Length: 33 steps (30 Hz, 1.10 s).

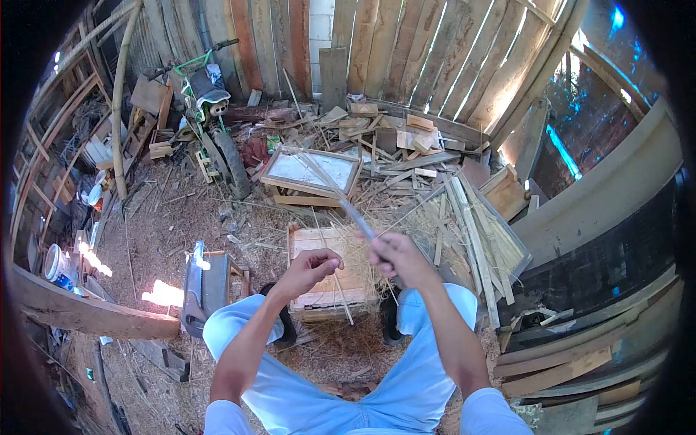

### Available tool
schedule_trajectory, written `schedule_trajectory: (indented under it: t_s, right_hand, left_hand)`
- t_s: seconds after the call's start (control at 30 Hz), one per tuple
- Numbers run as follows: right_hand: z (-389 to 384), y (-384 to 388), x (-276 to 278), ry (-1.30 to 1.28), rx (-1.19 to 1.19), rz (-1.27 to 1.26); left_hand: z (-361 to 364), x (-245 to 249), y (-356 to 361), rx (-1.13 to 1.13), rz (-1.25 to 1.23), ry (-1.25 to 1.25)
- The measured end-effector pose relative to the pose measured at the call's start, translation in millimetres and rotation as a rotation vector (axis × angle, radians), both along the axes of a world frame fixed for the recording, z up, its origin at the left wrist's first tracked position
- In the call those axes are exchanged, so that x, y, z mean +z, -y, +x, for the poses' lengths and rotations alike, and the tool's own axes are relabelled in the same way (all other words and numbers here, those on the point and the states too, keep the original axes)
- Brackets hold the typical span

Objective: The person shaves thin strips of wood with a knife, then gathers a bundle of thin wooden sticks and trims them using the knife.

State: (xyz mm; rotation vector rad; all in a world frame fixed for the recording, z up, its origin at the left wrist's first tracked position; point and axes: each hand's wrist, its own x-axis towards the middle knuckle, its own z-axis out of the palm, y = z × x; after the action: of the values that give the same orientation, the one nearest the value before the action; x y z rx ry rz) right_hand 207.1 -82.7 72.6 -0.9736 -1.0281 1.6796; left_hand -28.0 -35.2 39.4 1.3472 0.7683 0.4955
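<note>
The right hand (399, 257) is closed round a knife (355, 216), handle mostly hidden, blade slanting far left; the left hand (312, 271) pinches a stick (343, 300) over the bench (308, 241), far end unclear.

The right hand (399, 257) grips a long knife (357, 217); just left of that grip, the left hand (310, 272) pinches a thin strip (344, 299). Beneath both is a wooden block (306, 243); beyond the grip, a framed panel (308, 171).

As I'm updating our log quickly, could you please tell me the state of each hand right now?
Left hand: closed, at a thin strip; whether it grips it cannot be told.
Right hand: closed, holding a long-bladed knife.
</note>
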Motion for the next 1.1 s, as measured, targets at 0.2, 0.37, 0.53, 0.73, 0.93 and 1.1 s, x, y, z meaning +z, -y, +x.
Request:
schedule_trajectory:
  t_s: [0.2,0.37,0.53,0.73,0.93,1.1]
  right_hand:
    - [-9.2,-4.5,-6.9,0.086,0.067,-0.022]
    - [18.8,-7.0,0.6,0.065,-0.084,-0.017]
    - [5.3,-2.1,-4.3,-0.1,0.027,-0.114]
    - [-18.4,-1.0,-5.4,-0.03,0.053,-0.152]
    - [17.4,-6.6,-2.6,-0.19,-0.15,-0.112]
    - [28.8,-6.8,-1.6,-0.245,-0.152,-0.068]
  left_hand:
    - [-4.6,5.9,-0.3,0.025,0.081,-0.028]
    - [-13.1,-5.6,-2.8,0.016,0.072,-0.024]
    - [-6.8,-7.7,0.6,0.087,0.219,0.023]
    - [-6.7,-4.0,2.0,0.127,0.229,0.017]
    - [-12.5,-10.3,-0.8,0.11,0.212,0.006]
    - [-8.9,-12.9,1.8,0.15,0.329,0.04]
